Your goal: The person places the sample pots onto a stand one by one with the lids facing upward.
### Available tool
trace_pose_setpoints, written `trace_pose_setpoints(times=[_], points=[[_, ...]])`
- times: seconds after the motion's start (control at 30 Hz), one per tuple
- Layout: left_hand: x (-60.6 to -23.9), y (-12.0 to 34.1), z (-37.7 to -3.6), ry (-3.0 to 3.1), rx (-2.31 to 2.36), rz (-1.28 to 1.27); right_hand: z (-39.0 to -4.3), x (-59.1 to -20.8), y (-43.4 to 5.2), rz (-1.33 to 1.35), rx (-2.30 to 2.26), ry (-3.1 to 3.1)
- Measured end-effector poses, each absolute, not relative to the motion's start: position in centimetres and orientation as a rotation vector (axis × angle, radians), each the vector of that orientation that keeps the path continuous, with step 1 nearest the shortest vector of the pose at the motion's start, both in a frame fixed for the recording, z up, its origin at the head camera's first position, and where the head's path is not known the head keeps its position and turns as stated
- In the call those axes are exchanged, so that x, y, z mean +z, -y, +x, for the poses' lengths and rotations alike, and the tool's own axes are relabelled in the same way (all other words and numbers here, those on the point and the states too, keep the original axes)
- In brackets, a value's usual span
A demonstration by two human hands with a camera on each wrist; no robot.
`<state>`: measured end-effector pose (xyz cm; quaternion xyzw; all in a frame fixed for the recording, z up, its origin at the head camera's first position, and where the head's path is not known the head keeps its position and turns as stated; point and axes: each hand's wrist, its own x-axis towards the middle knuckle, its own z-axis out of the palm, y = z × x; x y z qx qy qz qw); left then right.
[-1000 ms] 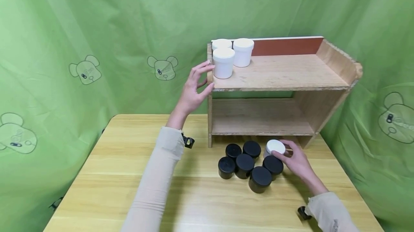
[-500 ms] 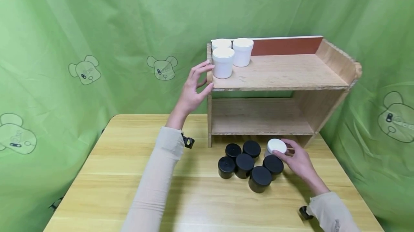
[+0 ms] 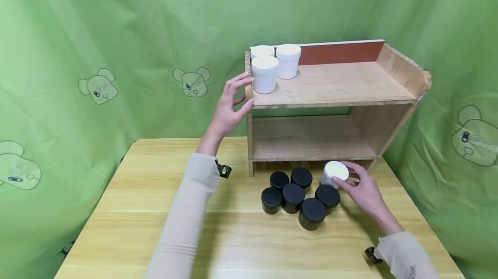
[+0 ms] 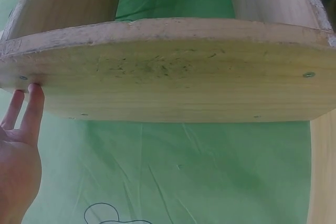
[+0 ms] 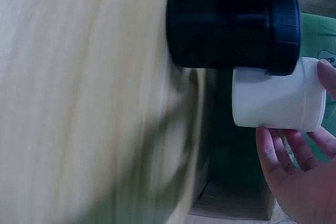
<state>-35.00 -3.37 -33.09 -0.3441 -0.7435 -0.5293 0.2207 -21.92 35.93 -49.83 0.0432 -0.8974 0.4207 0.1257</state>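
Fingers of the right hand [image 3: 363, 190] are curled around a white jar [image 3: 334, 172] at the black jars' [image 3: 297, 194] two o'clock, while the wooden shelf [image 3: 330, 102] is steadied at its nine o'clock edge by the left hand [image 3: 229, 106], fingers apart.

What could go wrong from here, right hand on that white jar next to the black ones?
1. The right hand grips the white jar close beside the black jars; lifting it may knock the nearest one over.
2. The left hand only touches the wooden shelf at its end, so a bump could shake the three white jars on top.
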Motion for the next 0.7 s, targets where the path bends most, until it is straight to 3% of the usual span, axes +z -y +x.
trace_pose_setpoints(times=[0.23,0.7], points=[[-31.7,3.1,-32.8,2.056,-1.498,-0.946,-21.4,-48.5,-36.0,0.116,1.261,2.548],[-33.4,3.6,-35.4,2.028,-1.477,-0.975,-20.4,-44.6,-34.5,0.211,1.373,2.362]])
